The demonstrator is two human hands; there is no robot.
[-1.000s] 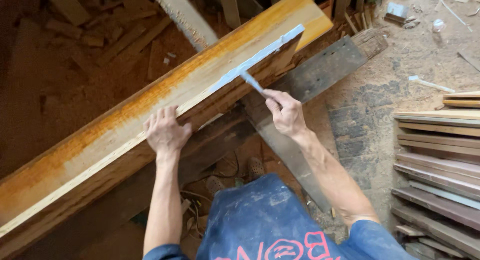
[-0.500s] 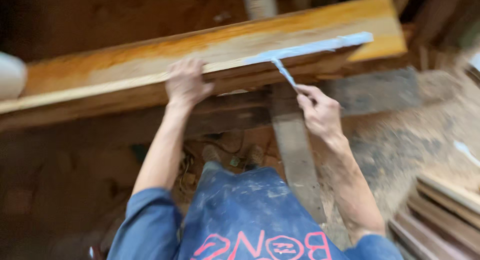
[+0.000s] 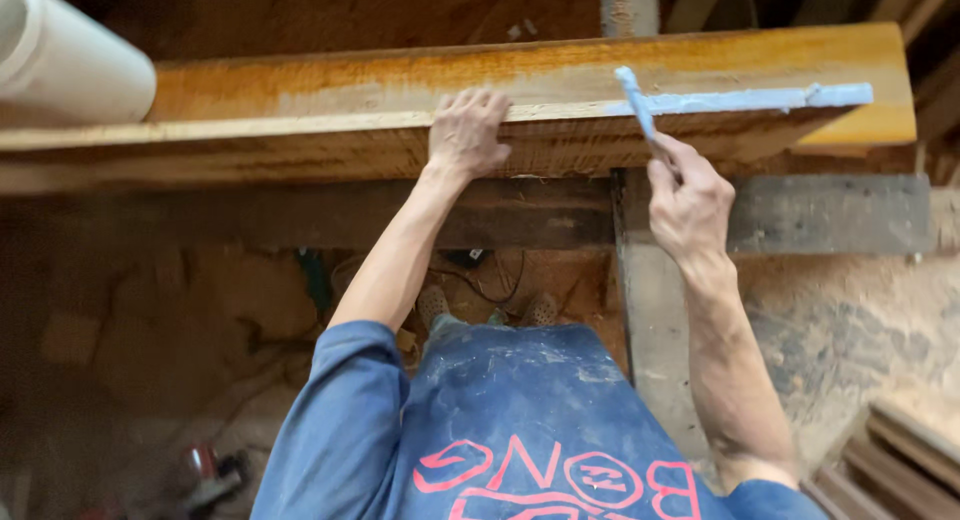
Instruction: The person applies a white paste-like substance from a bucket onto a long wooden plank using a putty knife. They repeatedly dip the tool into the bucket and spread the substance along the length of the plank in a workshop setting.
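View from above, read left to right. At the upper left corner a white cylindrical pipe (image 3: 60, 60) enters the frame, its end lying over the far left part of a long wooden plank (image 3: 330, 120). The plank, orange-brown on its top face and paler along its near edge, runs across the whole width of the view and rests on a dark timber (image 3: 830, 215) that shows beneath it. Left of centre, the left hand (image 3: 467, 132) lies palm down on the near edge of the plank, fingers extended and slightly spread over the top face, gripping nothing. Below it the forearm leads to a rolled blue sleeve (image 3: 345, 420) and a dusty blue garment with pink lettering; two shoes (image 3: 432, 305) show on the sawdust-covered floor (image 3: 840, 330) between the arms. Right of centre, the right hand (image 3: 688, 200) is closed around the lower end of a pale blue, flat stick-like tool (image 3: 637, 102), whose upper end rests on the plank's top face. The exact placing of the fingers on the tool cannot be made out, since the back of the hand faces the camera. From the tool's tip a pale blue strip (image 3: 750, 100) runs to the right along the plank's near edge, almost to the plank's right end. At the lower right corner, stacked boards (image 3: 900, 460) lie on the floor, well apart from both hands.
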